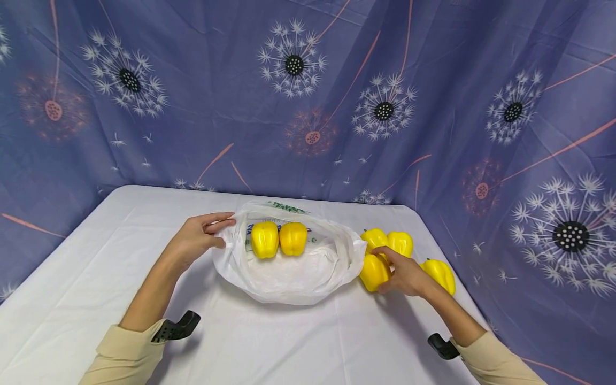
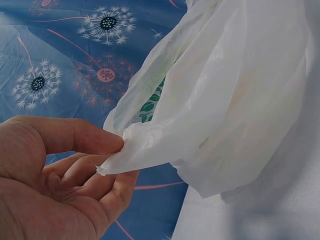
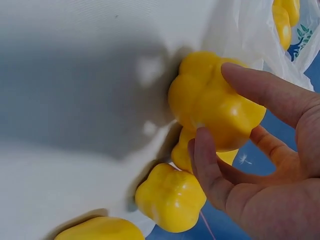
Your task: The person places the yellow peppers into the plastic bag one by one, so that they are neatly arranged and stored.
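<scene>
A white plastic bag (image 1: 293,286) lies with its mouth wide, two yellow bell peppers (image 1: 265,240) side by side inside. At its left rim my left hand (image 1: 199,238) pinches the plastic between thumb and fingers; the left wrist view shows the pinched corner of the bag (image 2: 200,130) drawn to a point. Just past the bag's right rim, my right hand (image 1: 401,271) grips a yellow bell pepper (image 1: 374,272), thumb on one side and fingers round the other, as the right wrist view shows of that pepper (image 3: 210,105).
Behind the gripped pepper sit two more yellow peppers (image 1: 400,244), and another pepper (image 1: 439,275) lies near the table's right edge. A white cloth covers the table (image 1: 269,347). Blue dandelion-print curtain (image 1: 216,107) hangs behind and at both sides.
</scene>
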